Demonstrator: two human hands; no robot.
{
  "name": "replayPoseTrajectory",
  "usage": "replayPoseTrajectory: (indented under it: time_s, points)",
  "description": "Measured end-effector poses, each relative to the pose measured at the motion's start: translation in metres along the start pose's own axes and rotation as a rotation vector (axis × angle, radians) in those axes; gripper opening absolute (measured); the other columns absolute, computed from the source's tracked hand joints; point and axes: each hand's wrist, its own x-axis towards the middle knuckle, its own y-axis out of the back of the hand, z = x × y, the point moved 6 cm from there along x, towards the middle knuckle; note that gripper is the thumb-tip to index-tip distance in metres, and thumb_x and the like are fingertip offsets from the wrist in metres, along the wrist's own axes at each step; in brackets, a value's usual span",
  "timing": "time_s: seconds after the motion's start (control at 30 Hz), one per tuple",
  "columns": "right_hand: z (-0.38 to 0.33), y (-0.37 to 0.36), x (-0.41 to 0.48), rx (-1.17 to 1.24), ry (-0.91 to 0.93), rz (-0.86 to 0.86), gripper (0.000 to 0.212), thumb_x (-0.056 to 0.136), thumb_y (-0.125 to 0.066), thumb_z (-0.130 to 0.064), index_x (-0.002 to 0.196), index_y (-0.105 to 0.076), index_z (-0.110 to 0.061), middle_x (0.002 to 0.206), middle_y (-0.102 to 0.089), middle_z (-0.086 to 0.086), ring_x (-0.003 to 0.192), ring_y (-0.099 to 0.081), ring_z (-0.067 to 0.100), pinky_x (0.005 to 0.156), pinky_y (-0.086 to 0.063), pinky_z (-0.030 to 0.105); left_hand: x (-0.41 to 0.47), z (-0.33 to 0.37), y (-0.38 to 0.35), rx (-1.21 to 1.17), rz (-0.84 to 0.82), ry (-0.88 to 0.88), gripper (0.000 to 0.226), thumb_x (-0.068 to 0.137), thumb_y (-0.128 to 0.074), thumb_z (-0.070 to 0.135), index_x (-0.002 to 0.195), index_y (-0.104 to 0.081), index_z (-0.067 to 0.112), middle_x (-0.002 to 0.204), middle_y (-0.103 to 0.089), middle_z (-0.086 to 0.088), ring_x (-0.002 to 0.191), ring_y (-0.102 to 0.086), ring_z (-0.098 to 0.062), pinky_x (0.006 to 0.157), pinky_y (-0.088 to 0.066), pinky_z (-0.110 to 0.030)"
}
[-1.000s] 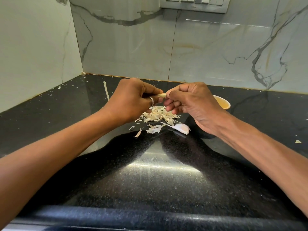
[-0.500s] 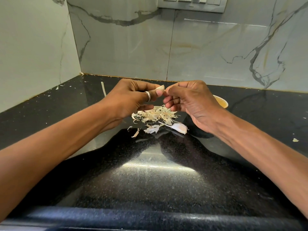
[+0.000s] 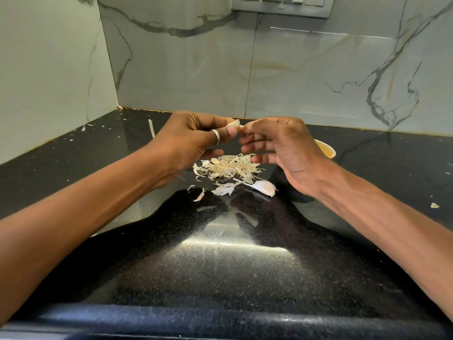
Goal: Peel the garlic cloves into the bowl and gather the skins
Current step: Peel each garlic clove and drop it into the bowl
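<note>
The left hand is pinching a garlic clove. The right hand is pinching its tip. The bowl is sitting behind, mostly hidden.

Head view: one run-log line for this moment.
step: peeling | left hand: pinches garlic clove | right hand: pinches its other end | skins: pile on counter | bowl: behind right hand | spare clove: unpeeled, beside pile

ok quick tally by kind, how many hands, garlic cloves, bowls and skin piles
hands: 2, left hand and right hand
garlic cloves: 2, held clove and loose clove
bowls: 1, bowl
skin piles: 1, skin pile
total: 6
</note>
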Motion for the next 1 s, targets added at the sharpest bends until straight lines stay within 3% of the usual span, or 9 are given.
replayPoseTrajectory:
  time_s: [0.2, 0.37, 0.47, 0.57, 0.63, 0.8, 0.93, 1.0]
  points:
    - [0.001, 0.0, 0.0, -0.045, 0.026, -0.006, 0.017, 0.095, -0.069, -0.013, 0.1, -0.072, 0.003, 0.083, -0.075, 0.01, 0.073, -0.07, 0.018, 0.06, -0.055, 0.029, -0.003, 0.005, -0.003, 0.17, -0.021, -0.092, 0.02, 0.089, -0.074, 0.018, 0.108, -0.078, 0.021, 0.099, -0.078, 0.008, 0.089, -0.071, -0.003, 0.078, -0.061, -0.024]
    - [0.001, -0.001, 0.001, -0.074, 0.036, 0.0, 0.017, 0.095, -0.067, -0.01, 0.1, -0.071, 0.006, 0.091, -0.076, 0.018, 0.071, -0.069, 0.018, 0.058, -0.054, 0.028, -0.006, 0.013, -0.004, 0.392, -0.009, -0.242, 0.02, 0.088, -0.076, 0.021, 0.108, -0.079, 0.022, 0.092, -0.079, 0.002, 0.088, -0.073, -0.023, 0.078, -0.062, -0.031]
    - [0.002, -0.004, 0.001, -0.123, 0.051, -0.014, 0.013, 0.095, -0.065, -0.006, 0.098, -0.071, 0.005, 0.082, -0.077, 0.011, 0.069, -0.068, 0.015, 0.055, -0.053, 0.025, -0.01, 0.019, -0.008, 0.532, 0.006, -0.377, 0.026, 0.087, -0.079, 0.024, 0.112, -0.078, 0.02, 0.089, -0.078, 0.006, 0.073, -0.07, 0.0, 0.071, -0.058, -0.017]
    - [0.003, -0.007, 0.001, -0.158, 0.07, -0.028, 0.01, 0.097, -0.063, -0.004, 0.091, -0.072, -0.003, 0.076, -0.075, 0.005, 0.067, -0.068, 0.013, 0.054, -0.052, 0.023, -0.013, 0.022, -0.009, 0.616, 0.049, -0.461, 0.029, 0.086, -0.08, 0.023, 0.114, -0.077, 0.018, 0.089, -0.074, 0.009, 0.073, -0.064, 0.015, 0.071, -0.05, -0.005]
    - [0.003, -0.009, 0.001, -0.174, 0.08, -0.03, 0.012, 0.098, -0.062, -0.005, 0.09, -0.071, -0.004, 0.077, -0.075, 0.004, 0.067, -0.068, 0.012, 0.055, -0.052, 0.022, -0.014, 0.023, -0.009, 0.631, 0.074, -0.49, 0.025, 0.086, -0.08, 0.021, 0.111, -0.078, 0.018, 0.086, -0.073, 0.012, 0.073, -0.065, 0.014, 0.07, -0.052, -0.007]
    - [0.002, -0.01, 0.002, -0.202, 0.096, -0.019, 0.016, 0.098, -0.061, -0.006, 0.087, -0.073, -0.006, 0.079, -0.073, 0.007, 0.067, -0.068, 0.012, 0.058, -0.054, 0.024, -0.016, 0.022, -0.009, 0.601, 0.137, -0.483, 0.016, 0.086, -0.08, 0.014, 0.101, -0.079, 0.019, 0.081, -0.074, 0.014, 0.065, -0.07, -0.008, 0.065, -0.056, -0.028]
    - [0.001, -0.01, 0.003, -0.202, 0.109, 0.006, 0.016, 0.097, -0.062, -0.007, 0.086, -0.073, -0.006, 0.072, -0.073, 0.0, 0.065, -0.068, 0.011, 0.058, -0.054, 0.024, -0.014, 0.022, -0.005, 0.545, 0.148, -0.445, 0.014, 0.085, -0.082, 0.018, 0.097, -0.079, 0.025, 0.071, -0.068, 0.032, 0.064, -0.07, -0.004, 0.061, -0.054, -0.016]
    - [0.0, -0.009, 0.004, -0.214, 0.115, 0.026, 0.013, 0.095, -0.065, -0.008, 0.086, -0.074, -0.004, 0.073, -0.072, 0.004, 0.064, -0.068, 0.012, 0.058, -0.054, 0.024, -0.015, 0.025, -0.005, 0.515, 0.152, -0.449, 0.015, 0.084, -0.082, 0.022, 0.097, -0.078, 0.029, 0.078, -0.071, 0.027, 0.073, -0.071, -0.004, 0.067, -0.056, -0.02]
